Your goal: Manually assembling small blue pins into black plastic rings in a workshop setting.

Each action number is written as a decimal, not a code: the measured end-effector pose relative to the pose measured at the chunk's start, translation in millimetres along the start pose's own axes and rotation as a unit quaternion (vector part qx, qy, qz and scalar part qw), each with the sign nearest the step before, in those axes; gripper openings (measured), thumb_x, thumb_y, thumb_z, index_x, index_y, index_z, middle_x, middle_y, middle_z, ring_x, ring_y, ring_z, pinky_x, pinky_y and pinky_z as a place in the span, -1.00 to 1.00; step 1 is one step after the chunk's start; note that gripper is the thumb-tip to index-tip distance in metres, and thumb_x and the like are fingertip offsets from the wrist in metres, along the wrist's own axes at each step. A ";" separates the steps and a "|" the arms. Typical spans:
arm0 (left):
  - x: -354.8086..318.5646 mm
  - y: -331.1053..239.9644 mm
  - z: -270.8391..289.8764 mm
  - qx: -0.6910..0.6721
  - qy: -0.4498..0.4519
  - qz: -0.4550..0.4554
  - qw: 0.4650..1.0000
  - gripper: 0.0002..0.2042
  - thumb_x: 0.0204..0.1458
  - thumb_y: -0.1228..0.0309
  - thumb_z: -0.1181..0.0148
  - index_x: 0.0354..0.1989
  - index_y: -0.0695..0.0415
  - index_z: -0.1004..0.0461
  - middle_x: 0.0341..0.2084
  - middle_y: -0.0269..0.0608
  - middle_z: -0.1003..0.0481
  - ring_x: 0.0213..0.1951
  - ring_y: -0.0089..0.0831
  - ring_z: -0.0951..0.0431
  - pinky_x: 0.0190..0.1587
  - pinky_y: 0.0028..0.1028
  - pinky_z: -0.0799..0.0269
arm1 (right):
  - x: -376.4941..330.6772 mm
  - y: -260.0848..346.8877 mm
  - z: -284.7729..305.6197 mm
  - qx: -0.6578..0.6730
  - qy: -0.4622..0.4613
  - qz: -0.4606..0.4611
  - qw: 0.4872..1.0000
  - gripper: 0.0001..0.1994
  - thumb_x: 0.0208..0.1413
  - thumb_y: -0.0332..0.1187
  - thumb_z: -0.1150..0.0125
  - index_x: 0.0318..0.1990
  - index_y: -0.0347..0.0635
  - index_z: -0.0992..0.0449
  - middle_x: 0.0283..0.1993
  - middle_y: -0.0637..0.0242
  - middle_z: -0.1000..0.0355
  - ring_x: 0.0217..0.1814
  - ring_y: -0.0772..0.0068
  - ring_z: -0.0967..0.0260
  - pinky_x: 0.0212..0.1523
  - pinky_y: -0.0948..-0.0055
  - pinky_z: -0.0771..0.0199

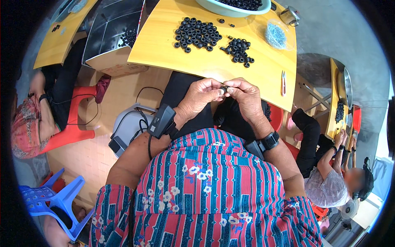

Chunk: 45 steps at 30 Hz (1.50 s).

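Note:
Just past the near edge of the yellow table point(164, 51), my left hand point(200, 95) and my right hand point(247, 98) meet in front of me. Between their pinched thumbs and fingertips is a small dark round piece point(224, 89), mostly covered by the fingers. Ahead on the tabletop lies a spread of black ring-shaped pieces point(197, 33). To its right is a smaller heap of black pieces point(239, 51). A clear tub point(290, 40) of small pale-blue bits sits at the right, and a pair of thread snips point(283, 84) lies nearer the right edge.
A pale green basin point(218, 10) of black pieces and a metal cup point(290, 17) stand at the back. Left of the table is a dark-lined cardboard box point(109, 59). Co-workers sit on both sides; a blue plastic stool point(68, 197) stands lower left.

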<state>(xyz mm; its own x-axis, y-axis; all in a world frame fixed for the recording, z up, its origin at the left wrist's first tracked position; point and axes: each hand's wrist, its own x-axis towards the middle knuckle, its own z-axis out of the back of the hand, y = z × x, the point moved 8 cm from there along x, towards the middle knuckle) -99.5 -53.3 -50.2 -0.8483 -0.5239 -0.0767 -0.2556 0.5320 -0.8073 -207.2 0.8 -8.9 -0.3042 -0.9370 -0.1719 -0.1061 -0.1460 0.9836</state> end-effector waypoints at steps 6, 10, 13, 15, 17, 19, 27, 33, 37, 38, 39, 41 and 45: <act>-0.2 -0.9 -1.1 0.002 0.001 -0.002 1.000 -0.83 0.12 0.45 -0.10 -0.15 0.23 -0.43 -0.27 -0.27 -0.48 -0.18 -0.52 -0.50 -0.07 -0.49 -0.45 | -1.2 15.4 -1.8 -0.116 -0.010 0.073 0.990 -0.83 0.02 -0.65 -0.12 -0.23 -0.31 -0.56 -0.30 0.33 -0.48 -0.27 0.55 -0.42 -0.20 0.59 -0.44; -0.2 -0.4 -0.6 0.006 -0.001 -0.002 1.000 -0.83 0.11 0.45 -0.10 -0.16 0.23 -0.43 -0.27 -0.28 -0.48 -0.18 -0.52 -0.50 -0.06 -0.49 -0.45 | -4.7 25.6 -3.2 -0.195 -0.023 0.139 0.971 -0.82 0.00 -0.65 -0.13 -0.25 -0.30 -0.58 -0.32 0.32 -0.46 -0.27 0.53 -0.43 -0.22 0.59 -0.44; -1.0 -1.4 -0.9 0.009 -0.004 -0.002 1.000 -0.84 0.11 0.45 -0.10 -0.17 0.23 -0.43 -0.28 -0.29 -0.48 -0.19 -0.54 -0.50 -0.08 -0.50 -0.45 | -7.0 27.3 -5.2 -0.175 -0.019 0.141 0.974 -0.82 0.00 -0.65 -0.14 -0.25 -0.29 -0.58 -0.32 0.32 -0.46 -0.28 0.52 -0.43 -0.23 0.60 -0.43; -1.2 -0.9 -0.9 0.011 -0.006 0.002 1.000 -0.85 0.10 0.46 -0.11 -0.19 0.23 -0.44 -0.30 -0.31 -0.47 -0.22 -0.56 -0.50 -0.12 -0.53 -0.45 | -6.8 27.2 -4.9 -0.148 -0.019 0.131 0.980 -0.82 0.00 -0.65 -0.14 -0.25 -0.29 -0.58 -0.33 0.32 -0.45 -0.29 0.52 -0.43 -0.23 0.60 -0.43; 0.5 0.2 -1.1 0.007 -0.006 -0.009 1.000 -0.85 0.10 0.48 -0.11 -0.19 0.25 -0.44 -0.31 -0.28 -0.49 -0.25 -0.56 -0.50 -0.15 -0.54 -0.46 | -5.3 23.6 -2.8 -0.144 -0.019 0.099 0.984 -0.83 0.01 -0.64 -0.13 -0.25 -0.31 -0.58 -0.33 0.32 -0.45 -0.31 0.53 -0.42 -0.24 0.60 -0.42; 0.8 -1.0 -1.3 0.005 -0.006 -0.020 1.000 -0.85 0.09 0.50 -0.10 -0.18 0.28 -0.45 -0.33 -0.25 -0.50 -0.28 -0.56 -0.50 -0.18 -0.56 -0.46 | -3.5 19.8 -0.7 -0.123 -0.018 0.077 0.989 -0.84 0.01 -0.64 -0.14 -0.26 -0.33 -0.58 -0.32 0.32 -0.45 -0.31 0.53 -0.42 -0.24 0.60 -0.42; 1.9 1.3 -2.2 0.020 0.012 -0.018 1.000 -0.87 0.09 0.50 -0.12 -0.20 0.23 -0.44 -0.31 -0.27 -0.50 -0.22 -0.54 -0.52 -0.13 -0.55 -0.45 | -1.3 -1.3 6.2 -0.005 -0.022 -0.078 0.997 -0.88 0.03 -0.61 -0.14 -0.27 -0.36 -0.56 -0.32 0.27 -0.48 -0.33 0.52 -0.42 -0.24 0.58 -0.43; 0.1 -0.4 -3.1 0.005 0.014 -0.032 0.999 -0.82 0.08 0.56 -0.10 -0.14 0.33 -0.43 -0.29 -0.20 -0.51 -0.24 -0.51 -0.54 -0.13 -0.54 -0.47 | -5.6 -16.1 2.5 0.141 0.008 -0.138 0.980 -0.89 0.06 -0.57 -0.13 -0.25 -0.34 -0.52 -0.31 0.21 -0.48 -0.32 0.43 -0.43 -0.19 0.41 -0.51; 0.8 1.8 -2.3 0.009 0.025 -0.029 0.999 -0.80 0.08 0.55 -0.09 -0.11 0.30 -0.43 -0.27 -0.21 -0.52 -0.21 -0.46 -0.54 -0.05 -0.48 -0.45 | -6.2 -19.5 1.6 0.192 0.026 -0.146 0.970 -0.89 0.06 -0.55 -0.15 -0.25 -0.34 -0.50 -0.30 0.20 -0.48 -0.31 0.39 -0.43 -0.19 0.36 -0.52; 0.5 1.3 -2.1 0.019 0.025 -0.034 0.999 -0.79 0.09 0.55 -0.09 -0.11 0.31 -0.43 -0.27 -0.20 -0.52 -0.21 -0.46 -0.54 -0.05 -0.48 -0.45 | -6.5 -20.3 1.5 0.195 0.024 -0.154 0.968 -0.89 0.06 -0.54 -0.15 -0.25 -0.34 -0.50 -0.29 0.20 -0.47 -0.31 0.39 -0.42 -0.19 0.36 -0.52; 0.4 0.2 -2.8 0.029 0.025 -0.038 0.999 -0.79 0.09 0.55 -0.09 -0.11 0.31 -0.43 -0.27 -0.20 -0.52 -0.21 -0.47 -0.54 -0.05 -0.47 -0.45 | -6.5 -19.8 2.5 0.195 0.023 -0.153 0.968 -0.89 0.06 -0.54 -0.15 -0.25 -0.34 -0.50 -0.29 0.20 -0.47 -0.31 0.39 -0.42 -0.19 0.36 -0.52; -0.1 0.2 -4.0 0.027 0.026 -0.036 0.999 -0.79 0.09 0.54 -0.10 -0.10 0.32 -0.43 -0.26 -0.20 -0.52 -0.21 -0.47 -0.54 -0.06 -0.48 -0.45 | -7.0 -19.9 4.4 0.182 0.023 -0.159 0.970 -0.90 0.06 -0.56 -0.14 -0.25 -0.34 -0.50 -0.29 0.17 -0.48 -0.31 0.39 -0.44 -0.20 0.38 -0.53; -0.1 0.4 -3.6 0.041 0.022 -0.022 0.999 -0.79 0.10 0.52 -0.10 -0.11 0.31 -0.43 -0.26 -0.20 -0.52 -0.21 -0.48 -0.53 -0.07 -0.50 -0.44 | -7.0 -7.4 4.0 0.076 0.004 -0.123 0.989 -0.91 0.06 -0.57 -0.14 -0.28 -0.35 -0.52 -0.32 0.19 -0.50 -0.34 0.43 -0.46 -0.23 0.45 -0.52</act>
<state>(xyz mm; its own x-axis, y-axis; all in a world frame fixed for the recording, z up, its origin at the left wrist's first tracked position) -101.2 -50.6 -48.4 -0.8571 -0.5148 -0.0164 -0.2550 0.4518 -0.8549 -208.1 9.8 -15.2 -0.2439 -0.8813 -0.4048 -0.3166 -0.3222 0.8922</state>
